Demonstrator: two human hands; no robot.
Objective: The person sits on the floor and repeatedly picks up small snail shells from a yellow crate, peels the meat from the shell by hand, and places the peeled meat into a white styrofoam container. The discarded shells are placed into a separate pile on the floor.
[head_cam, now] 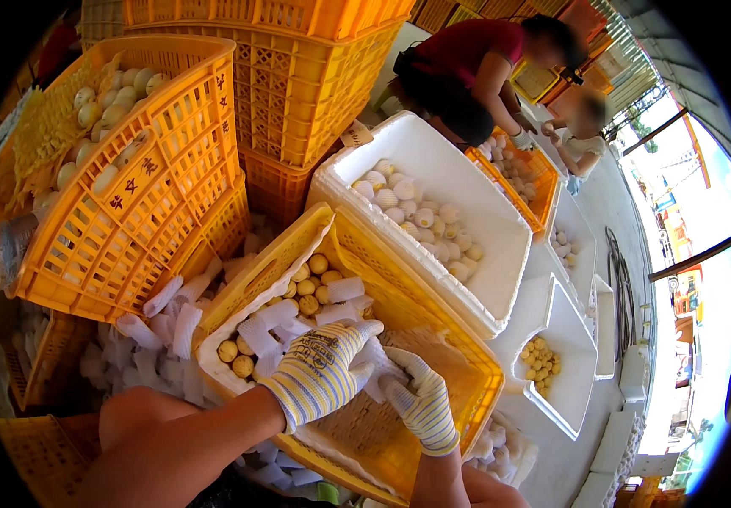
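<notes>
My left hand [318, 374] and my right hand [422, 400], both in striped knitted work gloves, meet over an open yellow plastic crate [403, 279]. Between them they grip a white foam net sleeve [375, 371]; whether a fruit sits inside it is hidden by my fingers. Round yellow fruits [307, 287] lie at the far left end of the crate. Several loose foam net sleeves [260, 336] rest on top of those fruits, beside my left hand. Beneath my right hand, the crate's brownish bottom [365, 438] shows.
A white foam box [416, 254] behind the crate holds sleeved fruits [422, 216]. Orange crates [168, 184] stack high at left, near piled foam sleeves [181, 317]. Another foam box [569, 374] with yellow fruits stands right. Two people [467, 63] work beyond, by an orange crate [530, 197].
</notes>
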